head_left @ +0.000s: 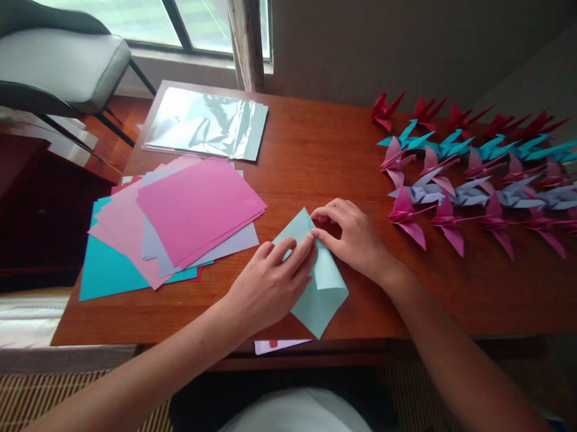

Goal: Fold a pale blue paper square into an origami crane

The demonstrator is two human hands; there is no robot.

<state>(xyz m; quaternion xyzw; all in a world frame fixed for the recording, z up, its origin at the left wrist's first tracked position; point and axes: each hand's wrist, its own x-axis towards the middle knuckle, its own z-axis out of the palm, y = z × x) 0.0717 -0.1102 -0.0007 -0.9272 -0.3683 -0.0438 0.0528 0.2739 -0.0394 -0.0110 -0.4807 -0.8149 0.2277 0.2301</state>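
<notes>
A pale mint-green sheet of origami paper (318, 309) lies on the table near its front edge, one corner toward me. Part of it is folded over, and the right side of the flap bulges up off the layer below. My left hand (279, 277) rests on top of the paper, fingers bent and tips pressing near its middle. At the upper right edge, my right hand (348, 236) pinches the fold between thumb and fingers. The fingertips of both hands nearly meet there. The left hand covers the paper's left part.
Loose coloured sheets (198, 210) in pink, lilac, turquoise and red lie fanned at left. Behind them is a clear-wrapped pack of paper (206, 123). Rows of folded paper cranes (445, 216) stand on the right of the wooden table (317, 136). A grey chair (58, 65) is beyond the left end.
</notes>
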